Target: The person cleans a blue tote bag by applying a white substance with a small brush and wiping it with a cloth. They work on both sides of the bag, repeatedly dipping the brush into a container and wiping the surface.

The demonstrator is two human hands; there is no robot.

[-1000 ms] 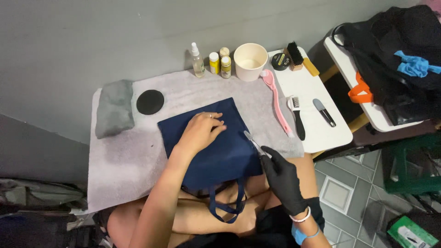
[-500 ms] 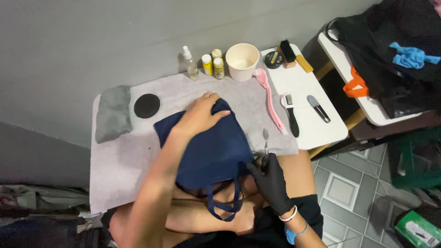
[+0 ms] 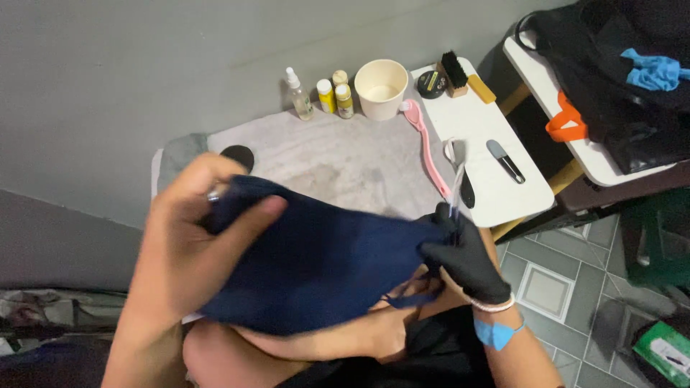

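Note:
A dark navy cloth bag [image 3: 323, 266] is lifted off the low table and stretched between both hands, close to the camera. My bare left hand [image 3: 190, 244] grips its left edge with thumb over the fabric. My right hand [image 3: 463, 255], in a black glove, pinches the bag's right edge and also holds a thin metal tool [image 3: 456, 190] that points upward. The bag's strap [image 3: 406, 294] hangs below over my lap.
A grey towel [image 3: 345, 165] covers the white table [image 3: 496, 194]. Along the wall stand a spray bottle [image 3: 296, 92], small yellow bottles [image 3: 335, 95] and a cream cup [image 3: 382, 88]. A pink brush [image 3: 425, 147], black brush [image 3: 453, 72] and a tin [image 3: 431, 84] lie right. A second table holds dark bags [image 3: 618, 86].
The bag lay flat on the towel under my left palm; now both hands have picked it up and raised it toward the camera. The view has tilted closer.

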